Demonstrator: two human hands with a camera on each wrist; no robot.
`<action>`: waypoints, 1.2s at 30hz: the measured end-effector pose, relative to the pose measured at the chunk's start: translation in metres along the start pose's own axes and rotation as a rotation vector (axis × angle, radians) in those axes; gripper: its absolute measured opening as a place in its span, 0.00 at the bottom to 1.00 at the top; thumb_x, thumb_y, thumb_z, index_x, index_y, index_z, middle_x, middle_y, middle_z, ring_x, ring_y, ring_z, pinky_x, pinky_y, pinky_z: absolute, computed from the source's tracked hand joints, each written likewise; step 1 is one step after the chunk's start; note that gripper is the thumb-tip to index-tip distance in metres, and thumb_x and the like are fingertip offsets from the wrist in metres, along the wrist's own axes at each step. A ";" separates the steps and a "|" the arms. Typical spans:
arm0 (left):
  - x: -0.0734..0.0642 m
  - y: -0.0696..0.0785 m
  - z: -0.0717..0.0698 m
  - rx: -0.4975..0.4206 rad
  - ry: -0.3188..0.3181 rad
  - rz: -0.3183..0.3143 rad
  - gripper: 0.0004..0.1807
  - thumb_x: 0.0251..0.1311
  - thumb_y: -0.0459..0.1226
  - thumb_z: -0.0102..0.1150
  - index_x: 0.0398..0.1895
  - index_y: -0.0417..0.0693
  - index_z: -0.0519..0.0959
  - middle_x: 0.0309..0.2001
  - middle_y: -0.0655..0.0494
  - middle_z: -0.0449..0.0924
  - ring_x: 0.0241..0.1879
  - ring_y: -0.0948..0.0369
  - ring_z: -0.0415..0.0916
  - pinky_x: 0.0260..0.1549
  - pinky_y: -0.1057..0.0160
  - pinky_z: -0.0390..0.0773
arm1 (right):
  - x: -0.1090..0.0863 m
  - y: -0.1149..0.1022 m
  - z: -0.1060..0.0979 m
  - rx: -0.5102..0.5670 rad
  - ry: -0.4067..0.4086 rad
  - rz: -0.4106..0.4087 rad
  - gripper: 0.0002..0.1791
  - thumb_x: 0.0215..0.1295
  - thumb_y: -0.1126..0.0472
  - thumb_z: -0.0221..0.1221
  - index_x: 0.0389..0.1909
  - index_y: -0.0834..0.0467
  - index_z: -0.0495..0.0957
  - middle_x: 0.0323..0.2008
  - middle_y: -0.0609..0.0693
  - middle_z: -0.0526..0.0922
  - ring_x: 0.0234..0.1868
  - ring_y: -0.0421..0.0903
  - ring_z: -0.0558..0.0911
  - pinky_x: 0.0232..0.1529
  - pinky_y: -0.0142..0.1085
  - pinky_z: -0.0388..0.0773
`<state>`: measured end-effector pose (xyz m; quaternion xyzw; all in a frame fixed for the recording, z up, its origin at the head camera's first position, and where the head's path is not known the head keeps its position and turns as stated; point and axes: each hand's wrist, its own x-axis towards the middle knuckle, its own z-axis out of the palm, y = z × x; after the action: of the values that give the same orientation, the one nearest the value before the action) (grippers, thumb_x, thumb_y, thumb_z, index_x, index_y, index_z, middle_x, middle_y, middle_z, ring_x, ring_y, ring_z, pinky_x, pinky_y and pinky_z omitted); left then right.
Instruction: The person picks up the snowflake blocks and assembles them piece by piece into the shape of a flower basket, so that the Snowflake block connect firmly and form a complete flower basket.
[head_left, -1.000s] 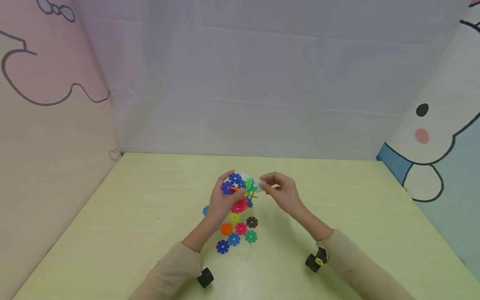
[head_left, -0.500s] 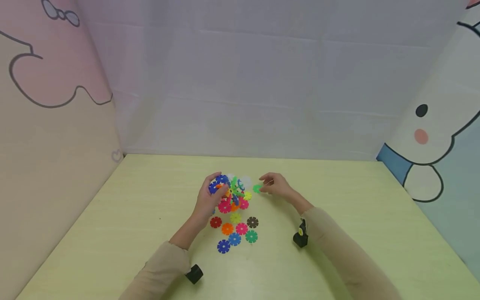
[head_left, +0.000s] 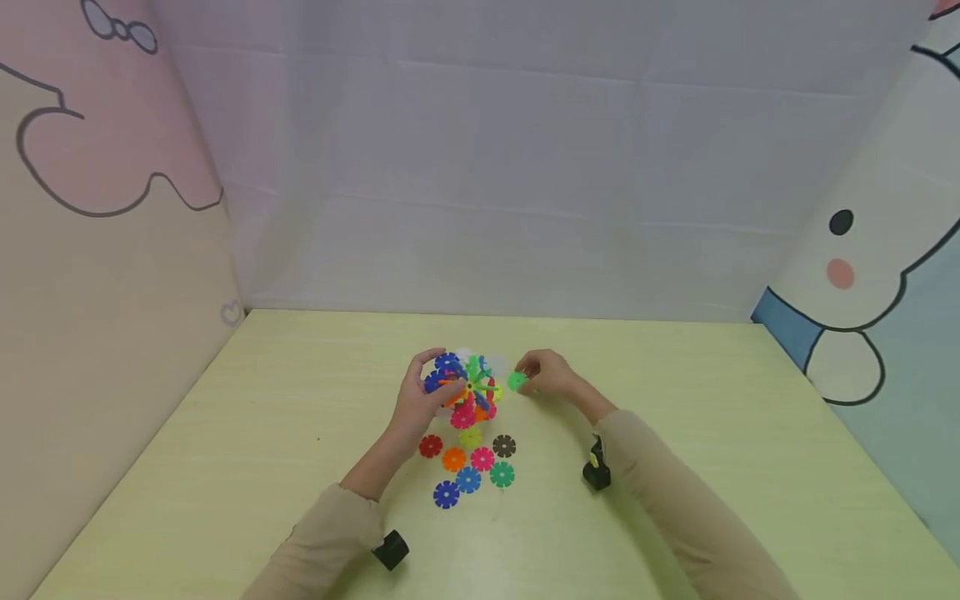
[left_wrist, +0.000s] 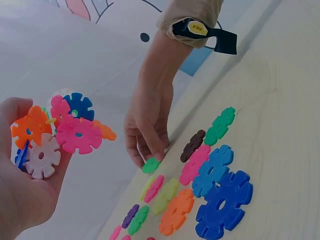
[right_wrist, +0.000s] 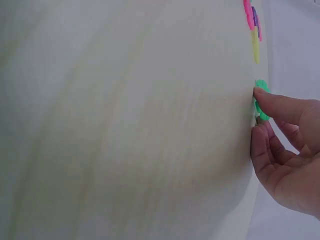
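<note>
My left hand (head_left: 414,407) holds a cluster of interlocked plastic snowflake discs (left_wrist: 79,135) up off the table, thumb across its near side. Pink, orange, blue and white notched discs show in the left wrist view; the palm hides part of the cluster. To its right, my right hand (head_left: 553,375) pinches a single green snowflake disc (right_wrist: 262,100) between thumb and fingers, low at the table surface. The same green disc (left_wrist: 151,165) shows under the fingertips in the left wrist view.
Loose discs lie flat on the pale table (head_left: 675,433) below the cluster: red (head_left: 431,446), orange (head_left: 453,459), brown (head_left: 504,446), green (head_left: 502,474), dark blue (head_left: 446,494) and several others. A pale fabric wall (head_left: 480,208) rises behind the table.
The right hand has left the cluster, where it held a whitish disc, and gone down to a green disc on the table, now pinched. The left hand has shifted left with the cluster.
</note>
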<state>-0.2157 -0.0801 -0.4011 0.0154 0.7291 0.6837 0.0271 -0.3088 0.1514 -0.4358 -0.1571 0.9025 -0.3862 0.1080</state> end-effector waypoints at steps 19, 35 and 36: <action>-0.001 0.000 0.022 -0.232 -0.018 -0.078 0.30 0.55 0.36 0.59 0.61 0.50 0.60 0.51 0.43 0.72 0.41 0.60 0.75 0.39 0.67 0.77 | -0.091 -0.058 -0.016 0.515 0.258 -0.111 0.13 0.56 0.69 0.60 0.42 0.69 0.75 0.30 0.58 0.76 0.30 0.50 0.84 0.33 0.39 0.81; -0.004 -0.004 0.031 -0.232 -0.035 -0.066 0.30 0.56 0.35 0.58 0.60 0.48 0.58 0.52 0.43 0.71 0.43 0.59 0.75 0.43 0.63 0.76 | -0.094 -0.062 -0.009 0.489 0.347 -0.121 0.11 0.55 0.70 0.59 0.40 0.69 0.76 0.30 0.59 0.76 0.27 0.43 0.83 0.30 0.36 0.81; -0.004 -0.004 0.031 -0.239 -0.034 -0.070 0.30 0.56 0.35 0.58 0.60 0.47 0.58 0.51 0.43 0.71 0.42 0.59 0.75 0.42 0.64 0.76 | -0.094 -0.063 -0.009 0.489 0.346 -0.123 0.11 0.55 0.70 0.59 0.40 0.69 0.76 0.30 0.59 0.76 0.27 0.43 0.83 0.30 0.36 0.81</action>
<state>-0.2095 -0.0498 -0.4070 -0.0019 0.6418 0.7641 0.0652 -0.2117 0.1513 -0.3769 -0.1127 0.7766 -0.6187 -0.0365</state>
